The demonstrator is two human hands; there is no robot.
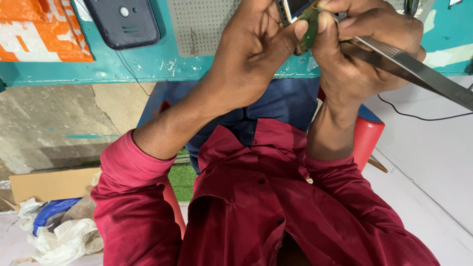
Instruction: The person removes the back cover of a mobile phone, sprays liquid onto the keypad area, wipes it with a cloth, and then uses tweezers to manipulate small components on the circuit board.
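My left hand grips a small green circuit board with a screen part at the top edge of the view, thumb pressed on the board. My right hand holds long metal tweezers, whose tips meet the board between my fingers while the handle runs down to the right. Both hands are raised close to the camera, above my lap. Dark red sleeves cover my forearms.
A teal workbench edge runs across the top, with a dark phone body, a grey perforated mat and an orange packet. A red stool is under me. Cardboard and plastic bags lie at lower left. A black cable crosses the white surface at right.
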